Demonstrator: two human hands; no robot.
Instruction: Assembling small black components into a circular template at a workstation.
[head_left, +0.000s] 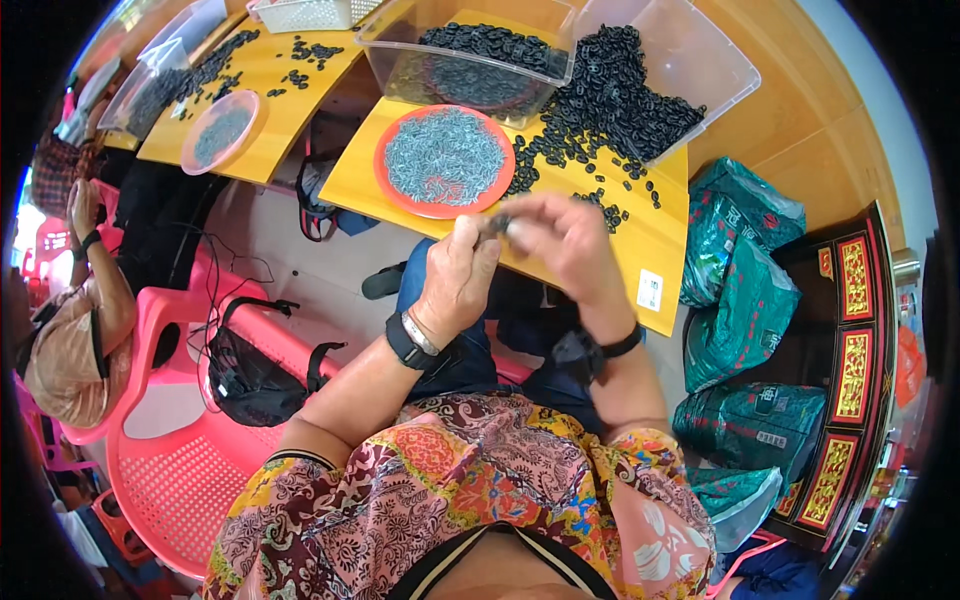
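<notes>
Just past the near edge of the yellow table, my two hands meet over a small black piece (497, 224). My left hand (458, 272) is closed and pinches it between thumb and fingers. Fingers of my right hand (568, 240), slightly blurred, are closed on the same piece from the other side. Its exact shape is mostly hidden by the fingertips. Beyond my hands a red round plate (384, 187) bears a heap of thin grey metal pins (445, 152). Loose black oval pieces (575, 150) with holes are scattered to the plate's right.
A clear plastic bin (728, 82) lies tipped, spilling black pieces; another clear bin (400, 70) stands behind the plate. Green bags (745, 310) line the right side. On the left are a pink chair (190, 455), a black bag (250, 375) and another person's arm (112, 290).
</notes>
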